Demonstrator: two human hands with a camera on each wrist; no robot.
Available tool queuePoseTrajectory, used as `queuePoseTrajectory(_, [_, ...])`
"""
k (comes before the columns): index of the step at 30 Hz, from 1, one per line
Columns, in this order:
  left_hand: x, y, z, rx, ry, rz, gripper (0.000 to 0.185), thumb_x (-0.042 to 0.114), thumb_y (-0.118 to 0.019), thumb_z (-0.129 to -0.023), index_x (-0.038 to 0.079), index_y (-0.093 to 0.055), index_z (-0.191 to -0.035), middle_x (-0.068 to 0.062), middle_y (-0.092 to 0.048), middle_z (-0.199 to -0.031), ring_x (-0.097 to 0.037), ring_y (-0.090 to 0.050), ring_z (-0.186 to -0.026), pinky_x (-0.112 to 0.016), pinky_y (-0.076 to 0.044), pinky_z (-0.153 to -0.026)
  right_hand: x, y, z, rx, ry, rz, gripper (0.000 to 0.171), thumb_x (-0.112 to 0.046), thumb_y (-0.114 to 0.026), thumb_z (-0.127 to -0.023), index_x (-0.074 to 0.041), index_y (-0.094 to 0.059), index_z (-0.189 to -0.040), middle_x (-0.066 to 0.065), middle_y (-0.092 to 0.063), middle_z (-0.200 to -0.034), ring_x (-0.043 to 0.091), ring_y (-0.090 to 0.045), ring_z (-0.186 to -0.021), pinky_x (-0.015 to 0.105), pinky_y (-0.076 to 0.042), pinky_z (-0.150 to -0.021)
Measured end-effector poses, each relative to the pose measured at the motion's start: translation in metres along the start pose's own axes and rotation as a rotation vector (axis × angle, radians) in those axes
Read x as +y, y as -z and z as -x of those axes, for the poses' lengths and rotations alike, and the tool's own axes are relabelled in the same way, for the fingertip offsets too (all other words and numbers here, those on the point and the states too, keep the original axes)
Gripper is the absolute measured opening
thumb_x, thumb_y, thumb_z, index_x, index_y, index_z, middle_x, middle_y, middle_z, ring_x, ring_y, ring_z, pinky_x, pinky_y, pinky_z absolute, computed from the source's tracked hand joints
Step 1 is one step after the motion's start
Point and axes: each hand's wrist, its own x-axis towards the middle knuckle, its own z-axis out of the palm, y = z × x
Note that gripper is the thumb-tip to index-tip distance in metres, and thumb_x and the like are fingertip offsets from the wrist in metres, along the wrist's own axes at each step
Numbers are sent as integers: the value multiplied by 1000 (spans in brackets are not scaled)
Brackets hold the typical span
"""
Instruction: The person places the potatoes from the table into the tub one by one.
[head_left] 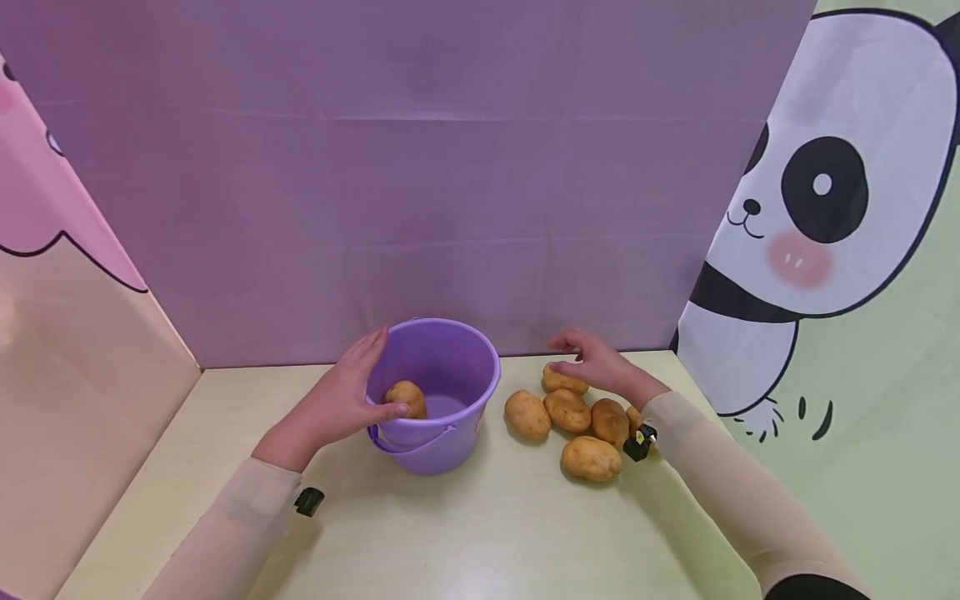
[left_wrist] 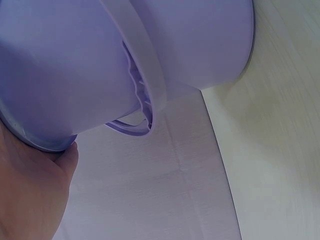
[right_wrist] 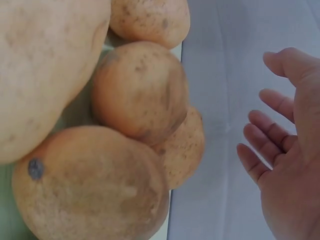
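Note:
A purple bucket point(head_left: 450, 442) stands on the table, and one potato point(head_left: 406, 398) lies inside it. My left hand point(head_left: 348, 392) clasps the bucket's left wall, fingers outside and thumb over the rim beside that potato. In the left wrist view the palm point(left_wrist: 30, 195) meets the bucket's rim point(left_wrist: 45, 142). Several potatoes point(head_left: 567, 410) lie in a pile to the right of the bucket. My right hand point(head_left: 588, 358) hovers over the farthest potato point(head_left: 564, 381) with relaxed fingers point(right_wrist: 265, 145) and holds nothing. The potatoes point(right_wrist: 140, 90) fill the left of the right wrist view.
The pale table point(head_left: 480, 533) is boxed in by a purple backdrop point(head_left: 420, 183) behind, a pink panel point(head_left: 75, 333) on the left and a panda curtain point(head_left: 810, 217) on the right. The bucket's handle point(head_left: 408, 442) hangs down at its front.

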Motion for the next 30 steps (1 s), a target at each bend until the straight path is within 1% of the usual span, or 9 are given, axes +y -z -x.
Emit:
queuePoseTrajectory(5, [-1,0,0,5,-7,0,124,53,-88,-90,-10,-18,-172,-28,-21,-180,-48,-17,-167,-68,-22,-131,10,-2,-4,-31,-47,9,37,-17,-78,-105,-4,-71,-138,15,-64,-140,39,-59,-134,64,-48,-115])
queuePoseTrajectory(9, [-3,0,0,12,-5,-7,124,50,-90,-90,-10,-19,-172,-28,-21,-180,-49,-18,-166,-68,-22,-131,21,-2,-11,-44,-68,26,43,-23,-81,-104,-3,-70,-141,15,-64,-141,40,-58,-135,63,-46,-119])
queuePoseTrajectory(13, [-3,0,0,14,3,-7,122,45,-91,-90,-10,-19,-172,-28,-21,-180,-49,-18,-166,-70,-23,-131,27,-2,-17,-60,-69,41,49,-23,-82,-103,0,-67,-144,19,-63,-143,41,-57,-137,62,-44,-120])
queuePoseTrajectory(16, [-2,0,1,11,3,-4,122,47,-90,-90,-10,-19,-172,-28,-21,-180,-50,-18,-166,-70,-23,-130,29,-3,-17,-87,-80,46,54,-24,-81,-104,1,-64,-149,21,-61,-148,44,-55,-140,62,-43,-122])
queuePoseTrajectory(21, [-2,0,1,11,-1,-8,123,52,-88,-90,-9,-19,-172,-27,-21,-180,-50,-18,-166,-70,-23,-130,32,-6,-16,-125,-100,59,62,-31,-79,-105,2,-60,-154,24,-58,-152,47,-53,-141,64,-43,-120])
queuePoseTrajectory(24, [-2,0,1,14,-5,-9,123,52,-88,-91,-9,-19,-172,-27,-21,-180,-49,-18,-166,-69,-23,-131,33,-7,-16,-139,-116,53,63,-32,-78,-106,2,-59,-155,25,-58,-154,48,-53,-141,64,-43,-121])
queuePoseTrajectory(27, [-2,0,1,17,-10,-7,123,51,-89,-91,-10,-18,-172,-28,-22,-180,-49,-18,-166,-69,-23,-131,37,-8,-18,-159,-129,45,64,-32,-78,-106,3,-58,-155,27,-58,-152,48,-55,-139,62,-45,-119])
queuePoseTrajectory(30, [-2,0,1,18,-9,-7,123,49,-90,-91,-10,-18,-172,-28,-22,-179,-49,-18,-166,-69,-24,-130,42,-8,-20,-182,-134,46,66,-34,-78,-105,4,-57,-155,27,-61,-146,45,-59,-133,60,-49,-115])
